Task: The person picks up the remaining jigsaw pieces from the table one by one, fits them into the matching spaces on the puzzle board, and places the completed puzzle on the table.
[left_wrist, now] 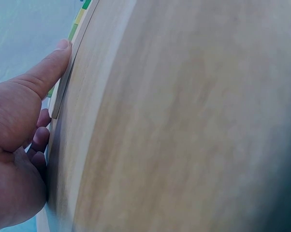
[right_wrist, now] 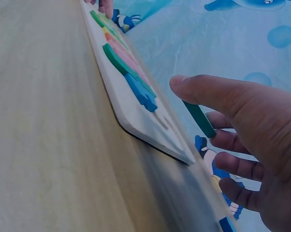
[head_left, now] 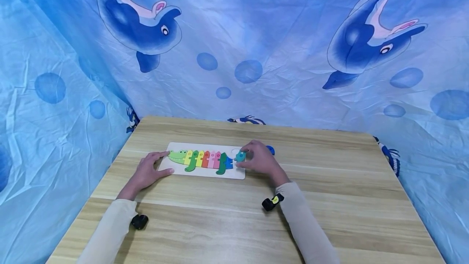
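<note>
A white puzzle board (head_left: 205, 173) lies on the table, carrying a colourful crocodile made of wooden pieces. At its left end, my left hand (head_left: 147, 170) rests with the thumb (left_wrist: 56, 65) on the front edge and fingers near the green head piece (head_left: 178, 156). My right hand (head_left: 261, 159) is over the right end, pinching a teal puzzle piece (head_left: 240, 157) between thumb and fingers. In the right wrist view this piece (right_wrist: 199, 118) shows edge-on above the board. Beside it sits a blue piece (head_left: 229, 163) in the crocodile's row, next to a dark green leg piece (head_left: 222, 164).
Another blue piece (head_left: 270, 150) lies on the wooden table (head_left: 220, 223) just beyond my right hand, partly hidden by it. A blue cloth with dolphins (head_left: 227, 31) hangs behind the table and along both sides. Each wrist bears a small black camera.
</note>
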Available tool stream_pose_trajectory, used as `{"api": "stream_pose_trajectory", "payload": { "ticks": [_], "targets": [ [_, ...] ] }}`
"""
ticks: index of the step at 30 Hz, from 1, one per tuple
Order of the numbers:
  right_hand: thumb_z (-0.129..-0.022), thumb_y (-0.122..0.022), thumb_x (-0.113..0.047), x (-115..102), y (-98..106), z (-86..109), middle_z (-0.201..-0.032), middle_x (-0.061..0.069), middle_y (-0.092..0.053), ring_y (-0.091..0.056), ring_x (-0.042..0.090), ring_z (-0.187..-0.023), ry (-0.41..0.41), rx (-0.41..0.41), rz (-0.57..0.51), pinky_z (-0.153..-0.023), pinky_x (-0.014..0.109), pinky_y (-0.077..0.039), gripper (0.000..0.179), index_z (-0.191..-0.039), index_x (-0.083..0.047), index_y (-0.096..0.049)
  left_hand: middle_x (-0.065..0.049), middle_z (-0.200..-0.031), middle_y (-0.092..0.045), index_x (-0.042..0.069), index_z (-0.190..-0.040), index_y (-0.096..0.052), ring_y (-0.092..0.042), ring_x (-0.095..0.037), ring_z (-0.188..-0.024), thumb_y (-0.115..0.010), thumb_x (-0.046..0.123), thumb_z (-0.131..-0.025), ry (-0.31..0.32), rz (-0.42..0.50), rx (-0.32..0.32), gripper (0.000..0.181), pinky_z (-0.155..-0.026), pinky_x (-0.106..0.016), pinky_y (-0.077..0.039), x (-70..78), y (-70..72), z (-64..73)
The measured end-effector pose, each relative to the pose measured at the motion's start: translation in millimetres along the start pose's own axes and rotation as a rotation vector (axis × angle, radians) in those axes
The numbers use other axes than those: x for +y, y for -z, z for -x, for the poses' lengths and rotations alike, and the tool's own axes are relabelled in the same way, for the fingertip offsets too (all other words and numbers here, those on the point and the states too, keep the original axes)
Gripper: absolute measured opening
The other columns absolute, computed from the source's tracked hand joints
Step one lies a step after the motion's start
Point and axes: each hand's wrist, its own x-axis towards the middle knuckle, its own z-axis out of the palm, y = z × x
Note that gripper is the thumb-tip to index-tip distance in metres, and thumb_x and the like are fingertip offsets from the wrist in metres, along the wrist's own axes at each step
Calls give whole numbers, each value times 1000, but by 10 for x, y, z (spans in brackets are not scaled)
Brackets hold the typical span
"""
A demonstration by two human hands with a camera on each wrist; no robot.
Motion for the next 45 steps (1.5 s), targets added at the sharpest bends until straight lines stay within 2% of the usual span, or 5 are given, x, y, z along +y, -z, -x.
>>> {"api": "stream_pose_trajectory", "payload": {
  "ticks": [7, 23, 45],
  "targets": [
    [-75, -89, -49, 20, -72, -21, -102, -8, -61, -55, 12, -93, -2, -1, 32, -84, 35, -50, 51, -113, -18, -78, -32, -147, -42, 5, -149, -51, -37, -50, -133, -82, 41, -87, -3, 3, 1, 78, -107, -64, -25, -5, 5, -6],
    [-76, -89, -48, 1, -181, -23, -102, -4, -62, -54, 15, -89, -19, -18, 46, -79, 35, -48, 53, -116, -15, -77, -33, -148, -41, 5, -149, -51, -36, -51, -134, -82, 41, -87, 5, 6, -4, 78, -107, -65, -25, 15, 10, 1],
    [-77, -88, -50, 60, -254, -31, -103, -2, -62, -55, 15, -90, -3, -14, 75, -82, 35, -49, 54, -116, -14, -76, -32, -149, -41, 5, -149, -51, -36, -50, -135, -82, 42, -87, 15, -1, -1, 78, -107, -65, -25, 21, -8, 5]
  ]
}}
